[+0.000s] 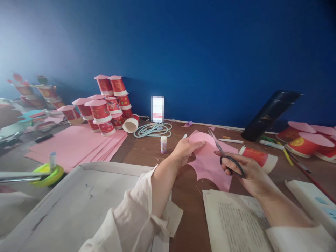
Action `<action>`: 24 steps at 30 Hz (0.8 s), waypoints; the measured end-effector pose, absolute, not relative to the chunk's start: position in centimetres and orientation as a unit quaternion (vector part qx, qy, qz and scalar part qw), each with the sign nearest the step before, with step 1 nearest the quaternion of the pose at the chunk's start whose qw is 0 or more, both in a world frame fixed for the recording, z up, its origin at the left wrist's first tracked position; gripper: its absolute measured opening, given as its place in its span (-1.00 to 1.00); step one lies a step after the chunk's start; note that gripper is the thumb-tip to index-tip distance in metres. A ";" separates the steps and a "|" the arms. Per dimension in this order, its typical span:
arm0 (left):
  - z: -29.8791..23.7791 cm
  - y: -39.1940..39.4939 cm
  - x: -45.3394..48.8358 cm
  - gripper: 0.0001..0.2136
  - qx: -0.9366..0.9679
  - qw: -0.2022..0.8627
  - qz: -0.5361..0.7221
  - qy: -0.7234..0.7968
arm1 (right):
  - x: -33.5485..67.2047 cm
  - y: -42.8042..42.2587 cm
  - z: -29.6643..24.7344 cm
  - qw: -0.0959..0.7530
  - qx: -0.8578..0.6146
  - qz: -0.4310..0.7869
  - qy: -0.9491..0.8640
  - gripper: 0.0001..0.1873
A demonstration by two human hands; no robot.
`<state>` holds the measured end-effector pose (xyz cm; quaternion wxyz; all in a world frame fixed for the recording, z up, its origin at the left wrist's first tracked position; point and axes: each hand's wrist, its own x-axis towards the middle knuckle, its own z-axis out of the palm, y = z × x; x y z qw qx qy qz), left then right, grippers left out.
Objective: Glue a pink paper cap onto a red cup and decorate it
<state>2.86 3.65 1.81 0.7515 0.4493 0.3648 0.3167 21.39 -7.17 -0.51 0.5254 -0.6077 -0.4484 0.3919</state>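
My left hand [185, 149] pinches the rounded top of a pink paper sheet [210, 164] and holds it above the brown table [147, 150]. My right hand [243, 171] grips black-handled scissors [223, 154], their blades pointing up and left across the pink sheet. The sheet's lower edge is cut in scallops. A red paper cup [258, 157] lies on its side just behind my right hand.
A stack of pink sheets [76, 145] and piled red cups with pink lids [105, 105] are at the left. A glue stick [163, 144], coiled cable [153, 130], black flask [270, 113], more lidded cups [307, 141], a white tray [78, 199] and printed pages [233, 220] surround me.
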 end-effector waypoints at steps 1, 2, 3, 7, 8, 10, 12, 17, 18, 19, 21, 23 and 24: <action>1.8 3.7 2.8 -0.56 0.451 0.753 0.316 0.362 | 21.4 -7.2 -0.4 0.521 -0.611 0.388 -0.452 -0.39; 1.7 3.7 2.8 -0.57 0.453 0.754 0.314 0.357 | 21.3 -7.2 -0.4 0.518 -0.615 0.384 -0.455 -0.39; 1.7 3.7 2.8 -0.58 0.455 0.755 0.314 0.353 | 21.3 -7.2 -0.3 0.515 -0.618 0.379 -0.458 -0.39; 1.8 3.7 2.8 -0.63 0.455 0.752 0.316 0.357 | 21.4 -7.2 -0.3 0.507 -0.620 0.369 -0.471 -0.38; 1.9 3.7 2.8 -0.63 0.453 0.751 0.317 0.361 | 21.4 -7.2 -0.3 0.506 -0.620 0.368 -0.474 -0.38; 1.9 3.7 2.9 -0.64 0.451 0.751 0.319 0.361 | 21.6 -7.2 -0.4 0.504 -0.623 0.366 -0.474 -0.39; 2.0 3.7 2.9 -0.66 0.453 0.751 0.319 0.359 | 21.8 -7.2 -0.6 0.500 -0.626 0.364 -0.475 -0.41; 1.9 3.7 2.8 -0.67 0.452 0.750 0.327 0.355 | 22.2 -7.2 -0.8 0.484 -0.632 0.360 -0.486 -0.45; 1.9 3.7 2.8 -0.66 0.451 0.751 0.329 0.352 | 22.2 -7.2 -0.8 0.483 -0.634 0.360 -0.485 -0.44; 1.9 3.7 2.8 -0.65 0.451 0.751 0.330 0.350 | 22.2 -7.2 -0.8 0.482 -0.635 0.361 -0.483 -0.44; 1.9 3.7 2.8 -0.64 0.452 0.751 0.329 0.352 | 22.2 -7.2 -0.8 0.483 -0.635 0.366 -0.480 -0.44; 1.9 3.7 2.8 -0.65 0.453 0.748 0.324 0.361 | 22.2 -7.1 -0.8 0.483 -0.632 0.372 -0.477 -0.47; 2.0 3.8 2.8 -0.66 0.453 0.746 0.320 0.369 | 22.1 -7.0 -0.8 0.484 -0.631 0.376 -0.476 -0.48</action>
